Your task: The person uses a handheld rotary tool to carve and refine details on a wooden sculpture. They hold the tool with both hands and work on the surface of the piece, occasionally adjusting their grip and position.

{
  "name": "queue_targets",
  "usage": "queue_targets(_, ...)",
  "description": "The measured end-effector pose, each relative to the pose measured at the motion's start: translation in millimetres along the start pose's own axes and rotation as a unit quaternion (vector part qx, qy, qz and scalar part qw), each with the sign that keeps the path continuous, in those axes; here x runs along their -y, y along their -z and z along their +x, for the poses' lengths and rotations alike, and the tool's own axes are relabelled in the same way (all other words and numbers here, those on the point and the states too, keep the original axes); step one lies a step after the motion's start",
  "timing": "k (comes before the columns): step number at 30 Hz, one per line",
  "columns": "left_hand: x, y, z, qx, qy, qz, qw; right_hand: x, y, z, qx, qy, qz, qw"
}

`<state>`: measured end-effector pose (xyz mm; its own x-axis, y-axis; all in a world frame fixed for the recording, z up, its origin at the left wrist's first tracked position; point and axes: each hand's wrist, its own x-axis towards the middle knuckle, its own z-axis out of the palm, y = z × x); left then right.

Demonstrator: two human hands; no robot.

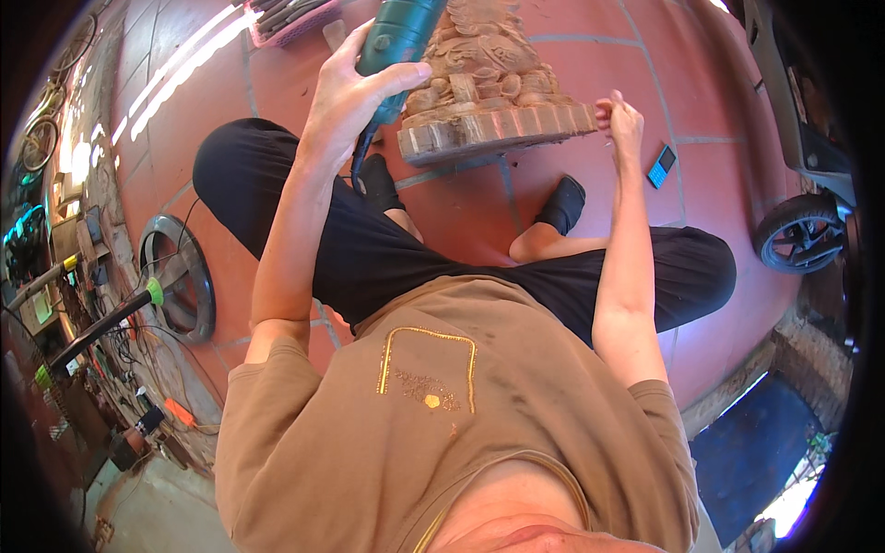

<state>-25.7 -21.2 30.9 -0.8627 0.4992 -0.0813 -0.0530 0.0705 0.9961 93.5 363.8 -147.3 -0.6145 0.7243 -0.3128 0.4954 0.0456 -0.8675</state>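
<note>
My left hand [343, 103] is wrapped round the body of a green handheld power tool [402, 35], with its thumb across the near side. The tool's working end lies beyond the top edge, out of sight. From its lower end a dark cord [359, 157] hangs beside my leg. In front of my feet stands a carved wooden piece [489, 78], tilted, its thick base having a notched rim; its top is cut off by the picture. At the base's right corner my right hand [623, 122] has its curled fingers against the wood.
A blue-and-black mobile phone [662, 166] lies on the red tiles [719, 175] to the right. Farther right is a vehicle's wheel [804, 233]. A grey spoked ring [177, 279] and a black pole [101, 330] are at left. A pink basket of tools [293, 23] sits far left.
</note>
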Motion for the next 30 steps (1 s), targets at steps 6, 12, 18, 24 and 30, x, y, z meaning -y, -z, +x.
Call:
queue_targets(6,2,5,-3,-0.024,-0.003,-0.002,1.000,13,-9,-36,-0.007,-0.016,0.030,0.999)
queue_targets(12,-26,1,-1,0.010,0.056,-0.017,0.998,12,-27,-60,0.021,0.017,0.087,0.996)
queue_targets(18,-11,-3,3,-0.009,0.018,-0.003,1.000,14,-29,-67,0.010,-0.005,0.171,0.985)
queue_targets(24,-16,1,-1,0.004,0.040,0.002,0.999,0,-20,-75,-0.026,-0.016,0.162,0.986)
queue_targets(30,-16,7,-9,-0.013,0.009,0.028,0.999,11,-14,-85,0.018,-0.068,0.156,0.985)
